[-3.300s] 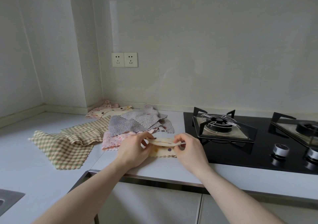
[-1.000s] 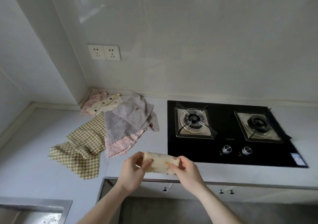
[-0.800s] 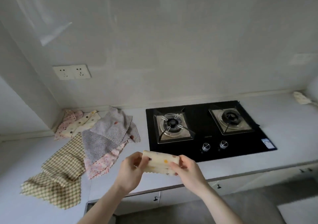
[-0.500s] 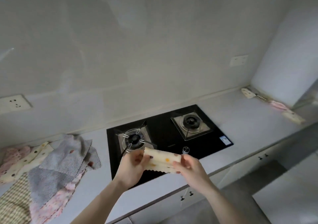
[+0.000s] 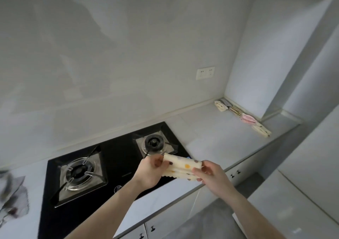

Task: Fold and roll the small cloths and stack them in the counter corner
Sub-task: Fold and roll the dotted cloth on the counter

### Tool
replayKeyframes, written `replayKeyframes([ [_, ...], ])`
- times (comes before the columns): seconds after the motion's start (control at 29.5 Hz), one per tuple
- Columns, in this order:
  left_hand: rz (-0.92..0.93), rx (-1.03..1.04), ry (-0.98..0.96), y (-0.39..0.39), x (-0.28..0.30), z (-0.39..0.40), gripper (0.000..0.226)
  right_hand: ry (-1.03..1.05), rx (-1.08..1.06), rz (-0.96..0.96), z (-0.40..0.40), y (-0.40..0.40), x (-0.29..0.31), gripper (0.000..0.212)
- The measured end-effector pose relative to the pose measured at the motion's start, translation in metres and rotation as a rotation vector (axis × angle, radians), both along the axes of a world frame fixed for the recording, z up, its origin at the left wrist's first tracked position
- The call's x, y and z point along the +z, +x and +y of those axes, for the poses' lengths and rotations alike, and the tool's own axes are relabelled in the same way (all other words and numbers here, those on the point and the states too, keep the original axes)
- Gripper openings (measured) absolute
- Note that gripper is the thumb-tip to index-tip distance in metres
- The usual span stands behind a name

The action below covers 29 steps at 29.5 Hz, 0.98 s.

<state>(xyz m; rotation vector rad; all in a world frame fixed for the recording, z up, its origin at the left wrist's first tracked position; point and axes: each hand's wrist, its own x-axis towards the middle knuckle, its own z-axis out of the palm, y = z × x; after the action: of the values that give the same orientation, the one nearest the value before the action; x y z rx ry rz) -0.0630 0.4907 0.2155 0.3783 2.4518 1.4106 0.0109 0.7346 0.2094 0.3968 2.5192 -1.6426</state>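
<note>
**Cream dotted roll held over the hob's front edge**

Cream cloth w/ coloured dots, rolled into a short tube [image 5: 180, 167], sits between your two hands above the front right corner of the black glass hob [image 5: 113, 167]. Your left hand [image 5: 149, 172] pinches the roll's left end, thumb on top and fingers curled under. Your right hand [image 5: 211, 173] clamps the right end, fingertips wrapped round the lower layers. Both hands are closed on the cloth; neither is free. The roll's scalloped edge shows along its underside, and it's clear of the counter.

Around you: the hob has two burners, the near-left one [image 5: 79, 172] w/ its wire pan support and the far-right one [image 5: 154, 143] just behind your left hand. A knob [image 5: 117, 189] peeks out beside your left forearm; the rest of the controls are hidden by your arms.

Right of the hob the pale counter [image 5: 216, 132] runs bare to the far corner. There a row of rolled cloths [image 5: 242, 116] lies along the side wall's foot: a cream dotted one nearest the back wall, then a grey, a checked, a pink and another cream dotted one, approx. end to end; blur makes the order a bit unsure. A double socket [image 5: 205, 73] sits on the back wall above.

At the far left edge, unfolded grey cloths [image 5: 12, 200] lie smeared by motion blur.
</note>
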Motion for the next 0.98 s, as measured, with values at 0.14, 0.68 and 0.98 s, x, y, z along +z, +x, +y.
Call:
replayKeyframes([
  [0.14, -0.012, -0.014, -0.034, -0.031, 0.004, 0.040, 0.011, 0.014, -0.010, -0.007, 0.034, -0.025, 0.001, 0.025],
  [0.68, -0.093, -0.206, -0.109, -0.192, -0.011, 0.133, 0.018, -0.035, -0.244, -0.118, 0.118, -0.133, -0.024, 0.009],
  [0.98, -0.079, -0.164, -0.177, -0.260, -0.014, 0.145, 0.017, -0.291, -0.572, -0.144, 0.169, -0.196, -0.056, 0.005],
])
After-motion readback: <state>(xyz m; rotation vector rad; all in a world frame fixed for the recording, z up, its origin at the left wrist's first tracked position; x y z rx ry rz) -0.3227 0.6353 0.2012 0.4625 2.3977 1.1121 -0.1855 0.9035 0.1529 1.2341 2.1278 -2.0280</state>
